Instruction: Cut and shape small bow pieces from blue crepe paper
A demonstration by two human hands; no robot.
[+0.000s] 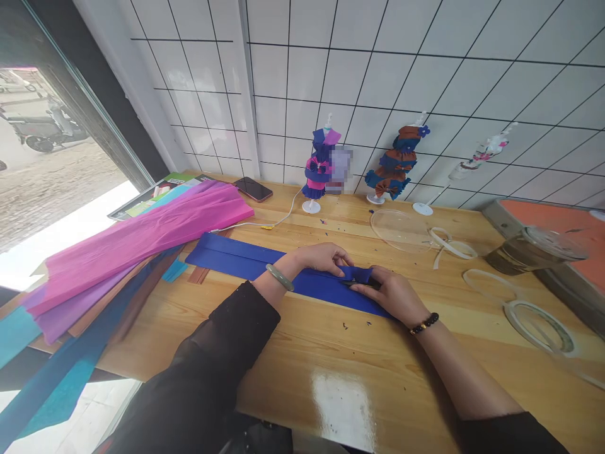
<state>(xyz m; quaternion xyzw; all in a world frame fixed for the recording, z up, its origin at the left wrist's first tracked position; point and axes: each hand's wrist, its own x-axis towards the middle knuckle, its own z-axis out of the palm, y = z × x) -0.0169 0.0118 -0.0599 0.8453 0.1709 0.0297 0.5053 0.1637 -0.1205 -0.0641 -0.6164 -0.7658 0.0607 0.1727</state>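
A long sheet of dark blue crepe paper [231,255] lies slantwise across the wooden table, with a fold line running along it. My left hand [324,257] is closed on a raised edge of this paper, thumb and fingers pinching it. Close by on the right, my right hand [392,293] is closed around what looks like a small pair of dark scissors [352,283], whose blades lie against the blue paper. The fingers cover most of the handles. Tiny dark scraps [345,326] lie in front of the paper.
Pink crepe paper [155,233] tops a pile of coloured sheets at left. A phone [254,188] and decorated stands [318,170], [392,161] line the wall. At right are a roll of tape [513,312], white ribbon [449,243] and a dark jar [520,252].
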